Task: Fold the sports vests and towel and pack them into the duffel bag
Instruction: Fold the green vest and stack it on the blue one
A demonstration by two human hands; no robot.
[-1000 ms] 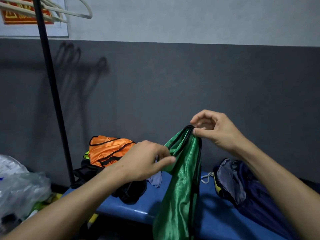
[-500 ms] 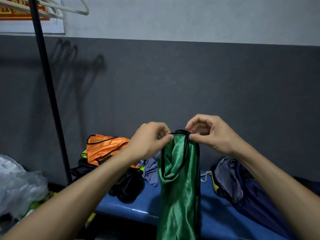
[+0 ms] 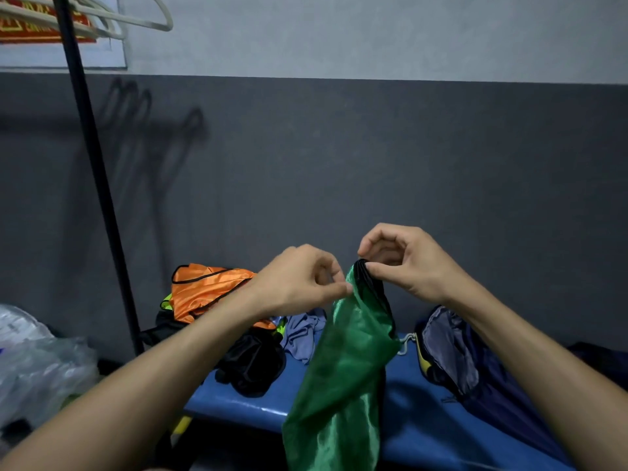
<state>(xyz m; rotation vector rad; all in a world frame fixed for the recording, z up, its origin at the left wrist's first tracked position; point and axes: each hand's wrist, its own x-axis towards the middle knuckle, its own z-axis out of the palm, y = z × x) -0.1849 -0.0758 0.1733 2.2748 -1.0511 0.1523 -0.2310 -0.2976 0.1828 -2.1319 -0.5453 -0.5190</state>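
Observation:
A shiny green sports vest [image 3: 343, 368] with black trim hangs in front of me above the blue bench [image 3: 418, 426]. My right hand [image 3: 404, 263] pinches its black-edged top between thumb and fingers. My left hand [image 3: 299, 283] pinches the green cloth just left of that, thumb and fingertip together. An orange vest [image 3: 207, 287] lies on a pile at the bench's left, over a yellow-green one and black cloth [image 3: 251, 365]. A grey-blue cloth [image 3: 302, 331] lies behind the green vest. The dark blue duffel bag [image 3: 475, 362] sits open at the right.
A black pole [image 3: 98, 185] of a clothes rack rises at the left, with pale hangers [image 3: 136, 18] on top. Clear plastic bags [image 3: 37, 362] are heaped at the lower left. A grey wall stands close behind the bench.
My left hand rose to the vest's top beside the right hand, then shifted to the green cloth just below. The vest's top is bunched tighter and its body swings a little left.

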